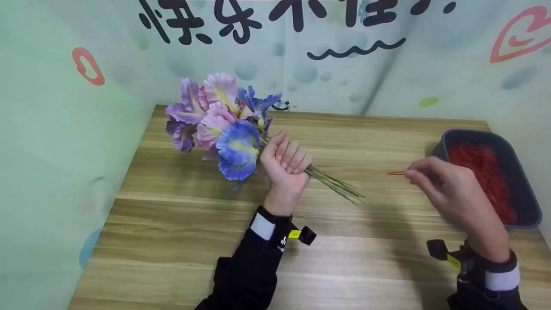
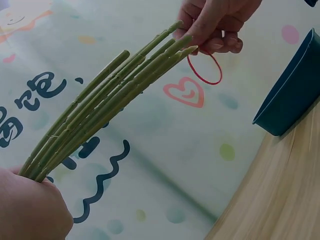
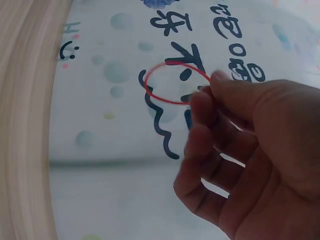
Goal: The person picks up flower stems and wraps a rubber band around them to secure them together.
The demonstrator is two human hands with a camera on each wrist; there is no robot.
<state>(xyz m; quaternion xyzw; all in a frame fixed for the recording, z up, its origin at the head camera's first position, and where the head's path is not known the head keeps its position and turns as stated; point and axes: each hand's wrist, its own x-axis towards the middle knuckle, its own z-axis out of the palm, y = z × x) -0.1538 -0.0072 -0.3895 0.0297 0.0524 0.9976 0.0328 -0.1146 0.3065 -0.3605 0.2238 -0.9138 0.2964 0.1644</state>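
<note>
My left hand (image 1: 286, 165) grips a bunch of artificial flowers (image 1: 239, 144) by the stems, just below the pink, purple and blue blooms. The bare green stems (image 2: 110, 95) stick out past the hand toward the right, their cut ends fanned slightly apart. Between thumb and index finger, my right hand (image 1: 456, 189) pinches a thin red rubber band (image 3: 172, 63). The band hangs as a loose oval loop in the right wrist view. In the head view a gap separates it from the stem ends. The left wrist view does not show the blooms.
A dark blue-grey plastic bin (image 1: 527, 202) stands at the right of the wooden table (image 1: 172, 241), behind my right hand. It holds a heap of red rubber bands (image 1: 486, 176). A printed backdrop (image 1: 344, 82) with black lettering rises behind the table and along its left side.
</note>
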